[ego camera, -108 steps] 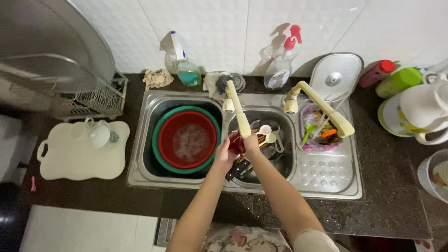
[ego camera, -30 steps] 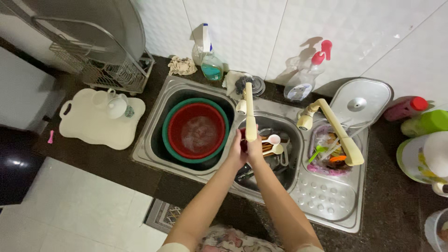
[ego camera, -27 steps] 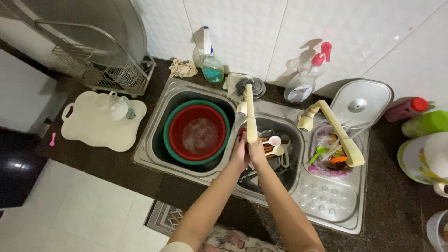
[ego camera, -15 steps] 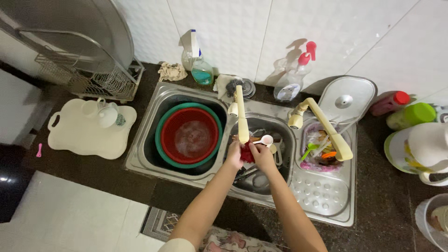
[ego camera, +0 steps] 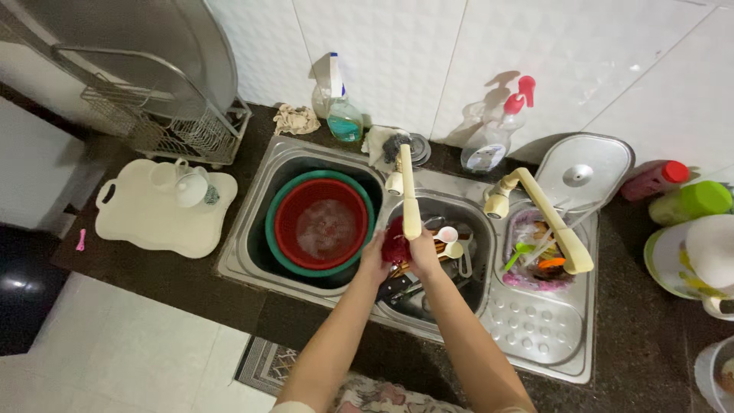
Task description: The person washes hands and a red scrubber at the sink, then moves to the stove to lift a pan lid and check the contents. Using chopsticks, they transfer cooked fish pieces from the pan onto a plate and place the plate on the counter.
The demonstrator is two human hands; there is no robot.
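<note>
Over the dark stone counter [ego camera: 191, 279], seen from above, the scene is listed from largest to smallest:

Sink: a steel double sink [ego camera: 252, 237] is set into the counter, with a ribbed draining part at its right end.
Basins: a red basin [ego camera: 298, 206] is nested in a green one [ego camera: 269, 233] in the left bowl, and cloudy water is held in it.
Tray: a cream tray [ego camera: 153, 226] is laid left of the sink, with white cups on it.
Lid: a steel lid [ego camera: 585, 172] is leaned at the wall behind the right end.
Taps: a cream tap [ego camera: 409, 195] is swung over the middle bowl; a second cream spout [ego camera: 550, 222] is angled over a pink strainer basket [ego camera: 520, 275].
Bottles: a clear spray bottle with blue liquid [ego camera: 342, 115] and a clear one with a pink-red trigger and a pale label [ego camera: 493, 141] are stood against the tiles; a red-capped bottle [ego camera: 654, 180] and a green one [ego camera: 692, 200] are laid at far right.
Left hand [ego camera: 375, 256]: fingers are curled against the dark red item [ego camera: 395, 243].
Right hand [ego camera: 424, 252]: fingers are closed on the same item, held under the tap over the middle bowl.
Item: what it is cannot be told.
</note>
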